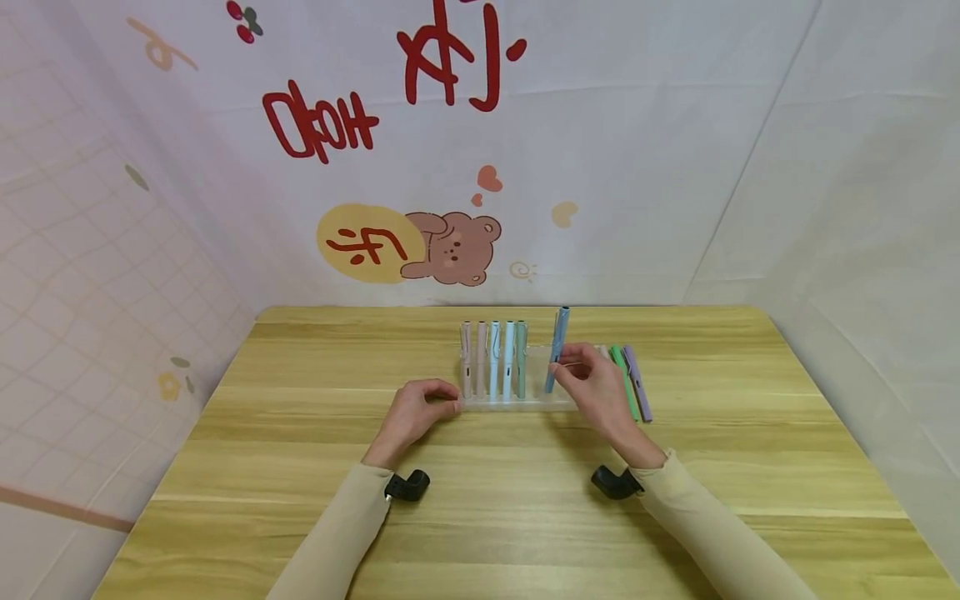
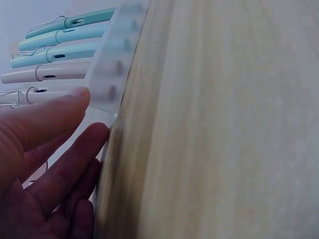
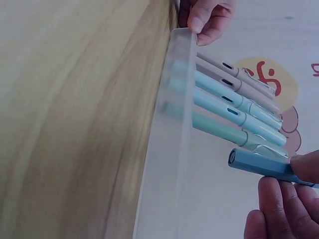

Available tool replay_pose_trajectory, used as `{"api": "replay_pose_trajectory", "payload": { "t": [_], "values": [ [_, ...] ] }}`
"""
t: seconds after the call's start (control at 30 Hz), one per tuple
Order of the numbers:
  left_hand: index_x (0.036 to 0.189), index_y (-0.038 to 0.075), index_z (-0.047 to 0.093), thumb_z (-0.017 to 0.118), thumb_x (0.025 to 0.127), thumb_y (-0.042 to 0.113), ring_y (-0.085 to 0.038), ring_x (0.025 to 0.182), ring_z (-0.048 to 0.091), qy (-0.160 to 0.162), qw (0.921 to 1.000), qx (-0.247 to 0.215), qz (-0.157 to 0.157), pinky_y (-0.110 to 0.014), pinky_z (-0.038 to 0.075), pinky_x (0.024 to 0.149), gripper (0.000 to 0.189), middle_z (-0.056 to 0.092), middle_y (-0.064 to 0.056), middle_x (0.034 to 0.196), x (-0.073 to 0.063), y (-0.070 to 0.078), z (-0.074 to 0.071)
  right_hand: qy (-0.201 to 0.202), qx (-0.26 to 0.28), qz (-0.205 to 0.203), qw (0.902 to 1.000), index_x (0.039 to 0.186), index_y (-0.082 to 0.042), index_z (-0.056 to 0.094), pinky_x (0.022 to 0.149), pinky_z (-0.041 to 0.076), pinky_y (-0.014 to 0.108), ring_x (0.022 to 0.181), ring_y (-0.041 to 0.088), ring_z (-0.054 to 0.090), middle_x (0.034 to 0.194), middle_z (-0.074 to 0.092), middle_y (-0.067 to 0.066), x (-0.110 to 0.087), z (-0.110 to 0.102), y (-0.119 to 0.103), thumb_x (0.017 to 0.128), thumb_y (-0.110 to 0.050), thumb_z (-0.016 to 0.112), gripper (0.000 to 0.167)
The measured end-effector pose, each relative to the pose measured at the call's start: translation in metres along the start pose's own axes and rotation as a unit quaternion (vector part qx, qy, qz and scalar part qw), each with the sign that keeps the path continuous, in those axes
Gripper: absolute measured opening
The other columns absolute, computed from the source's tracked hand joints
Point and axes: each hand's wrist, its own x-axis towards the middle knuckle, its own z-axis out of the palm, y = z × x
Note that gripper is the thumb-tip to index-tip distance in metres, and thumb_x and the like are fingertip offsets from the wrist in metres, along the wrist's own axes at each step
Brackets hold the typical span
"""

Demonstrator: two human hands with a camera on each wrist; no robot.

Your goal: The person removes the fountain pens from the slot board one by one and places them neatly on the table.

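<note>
A clear pen stand (image 1: 491,406) stands on the table. Several capped pens stand upright in its left part: two pinkish-grey pens (image 1: 481,362), two light blue pens (image 1: 508,362) and a green pen (image 1: 521,362). The left hand (image 1: 415,415) holds the stand's left end, its thumb (image 2: 75,99) against the front ledge. In the right hand (image 1: 600,393), a darker blue pen (image 1: 558,346) is pinched between thumb and fingers, nearly upright. The right wrist view shows this pen's lower end (image 3: 239,158) apart from the stand's ledge (image 3: 167,149), right of the green pen.
To the right of the stand, a bright green pen (image 1: 626,387) and a purple pen (image 1: 638,385) lie on the table (image 1: 495,525). A pale pen end shows behind the right hand. A printed cloth wall (image 1: 622,167) rises behind the table.
</note>
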Motion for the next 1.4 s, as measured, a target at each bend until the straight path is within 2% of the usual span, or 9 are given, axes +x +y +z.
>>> {"api": "replay_pose_trajectory", "payload": {
  "t": [0.1,0.2,0.43,0.63,1.2,1.3,1.4],
  "values": [
    [0.100,0.016,0.079,0.082,0.089,0.014,-0.020,0.105,0.065,-0.001,1.0000,0.003,0.002,-0.044,0.048,0.097,0.011,0.075,0.003,0.102,0.000,0.000,0.000,0.004,0.016,0.003,0.9999,0.120,0.000,0.067,0.081,0.055,0.021,0.096,0.029,0.071,0.108,0.072,0.015,-0.001,-0.003,0.000,0.097,-0.012,0.074,0.027],
    [0.100,0.015,0.079,0.082,0.090,0.015,-0.021,0.106,0.065,-0.001,1.0000,0.005,0.006,-0.044,0.049,0.097,0.011,0.075,0.002,0.103,-0.001,0.000,0.000,0.010,0.013,-0.001,0.9999,0.119,0.000,0.067,0.079,0.053,0.017,0.095,0.029,0.072,0.106,0.073,0.014,-0.003,-0.006,0.001,0.096,-0.012,0.075,0.026],
    [0.101,0.015,0.079,0.081,0.090,0.016,-0.022,0.107,0.065,-0.003,0.9999,0.006,0.009,-0.047,0.049,0.098,0.011,0.075,0.002,0.104,-0.001,0.000,0.000,0.015,-0.015,-0.012,0.9997,0.118,-0.002,0.068,0.080,0.053,0.018,0.094,0.026,0.072,0.105,0.074,0.011,-0.009,-0.012,0.006,0.097,-0.016,0.075,0.026],
    [0.100,0.015,0.079,0.081,0.090,0.015,-0.022,0.107,0.065,0.001,1.0000,0.006,0.007,-0.046,0.048,0.098,0.011,0.075,0.002,0.104,-0.001,0.000,0.001,0.019,-0.012,-0.024,0.9994,0.118,0.000,0.068,0.081,0.052,0.015,0.094,0.028,0.072,0.106,0.074,0.013,-0.013,-0.019,0.008,0.097,-0.014,0.074,0.025],
    [0.100,0.014,0.079,0.082,0.089,0.013,-0.022,0.107,0.065,0.000,1.0000,-0.002,-0.005,-0.045,0.049,0.097,0.012,0.075,0.001,0.104,-0.001,-0.001,0.002,0.040,-0.036,-0.005,0.9985,0.117,0.001,0.068,0.078,0.051,0.011,0.092,0.029,0.073,0.105,0.075,0.015,-0.022,-0.040,0.011,0.097,-0.014,0.075,0.026],
    [0.100,0.014,0.079,0.082,0.089,0.012,-0.021,0.105,0.065,0.000,1.0000,-0.003,-0.004,-0.044,0.049,0.096,0.012,0.075,0.001,0.103,0.000,-0.001,0.002,0.046,-0.043,-0.006,0.9980,0.116,0.001,0.068,0.076,0.051,0.010,0.091,0.026,0.073,0.104,0.075,0.015,-0.023,-0.044,0.013,0.097,-0.014,0.075,0.026],
    [0.100,0.013,0.079,0.082,0.089,0.011,-0.022,0.105,0.065,0.001,1.0000,-0.002,0.000,-0.045,0.049,0.096,0.012,0.075,0.001,0.103,0.000,-0.001,0.002,0.052,-0.045,-0.009,0.9976,0.116,0.001,0.068,0.075,0.052,0.011,0.088,0.016,0.072,0.104,0.075,0.013,-0.023,-0.049,0.015,0.096,-0.014,0.076,0.025]
  ]
}}
